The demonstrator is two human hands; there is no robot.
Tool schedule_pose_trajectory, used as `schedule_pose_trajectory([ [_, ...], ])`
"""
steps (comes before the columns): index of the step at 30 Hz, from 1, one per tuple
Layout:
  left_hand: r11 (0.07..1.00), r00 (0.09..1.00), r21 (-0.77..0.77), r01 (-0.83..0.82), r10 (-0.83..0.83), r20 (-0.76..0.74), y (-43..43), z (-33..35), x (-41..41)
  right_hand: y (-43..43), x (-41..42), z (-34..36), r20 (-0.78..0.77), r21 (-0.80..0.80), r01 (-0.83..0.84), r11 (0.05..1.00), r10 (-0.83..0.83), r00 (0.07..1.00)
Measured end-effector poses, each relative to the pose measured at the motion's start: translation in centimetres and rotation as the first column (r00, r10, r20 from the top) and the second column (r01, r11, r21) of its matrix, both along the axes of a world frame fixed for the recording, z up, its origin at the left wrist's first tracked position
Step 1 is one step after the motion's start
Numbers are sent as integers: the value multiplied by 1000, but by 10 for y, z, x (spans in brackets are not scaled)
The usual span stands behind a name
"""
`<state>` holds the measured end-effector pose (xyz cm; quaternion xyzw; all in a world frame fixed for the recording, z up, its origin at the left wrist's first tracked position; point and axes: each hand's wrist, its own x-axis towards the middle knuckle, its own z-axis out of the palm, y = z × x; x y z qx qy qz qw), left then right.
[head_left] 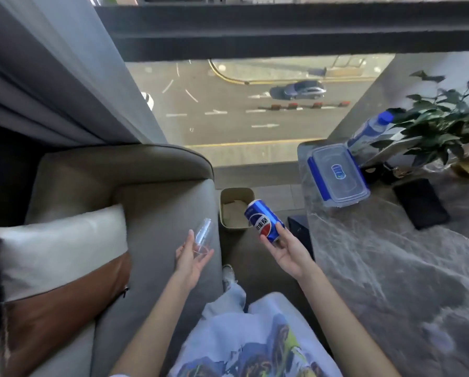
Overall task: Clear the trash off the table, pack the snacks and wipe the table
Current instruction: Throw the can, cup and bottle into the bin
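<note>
here the right hand holds a blue soda can from below, fingers wrapped round its near end, the can tilted with its top leaning far and left so that it hangs over the near right edge of a small beige trash bin on the floor. the bin stands in the narrow gap between a grey sofa on the left and the marble counter on the right, and pale crumpled paper lies inside it. the left hand is palm up over the sofa's arm, its grip loosely closed on a clear plastic cup that lies across the fingers with its mouth pointing far. a cream and brown cushion sits on the sofa at near left, and a grey curtain hangs behind it. on the counter, at its far left corner, rests a clear lidded food box with blue clips; just beyond it a water bottle with a blue cap stands tilted in the wide view, beside a leafy potted plant in a gold pot. a black phone lies flat to the right of the box, apart from it. a dark box stands on the floor against the counter's left side, just right of the can and partly hidden by the right hand. beyond the bin a large window looks down on a road with a car. the person's printed shirt and light trousers fill the near middle, one shoe showing near the bin.
</note>
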<state>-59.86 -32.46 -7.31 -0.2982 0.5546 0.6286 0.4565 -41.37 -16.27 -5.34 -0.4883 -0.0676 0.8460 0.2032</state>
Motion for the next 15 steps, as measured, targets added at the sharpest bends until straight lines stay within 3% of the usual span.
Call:
schedule_pose_trajectory([
  [4,999,999,-40,31,-31,16,56,-84,-32,35,-49,-82,95,-64,38,997,-31,995],
  [8,999,992,-32,33,-29,124,120,-216,-51,76,-98,-200,167,-164,93,982,-66,984],
  [15,984,987,-125,124,-109,116,205,-456,-58,139,-150,-433,335,-165,-65,984,118,935],
])
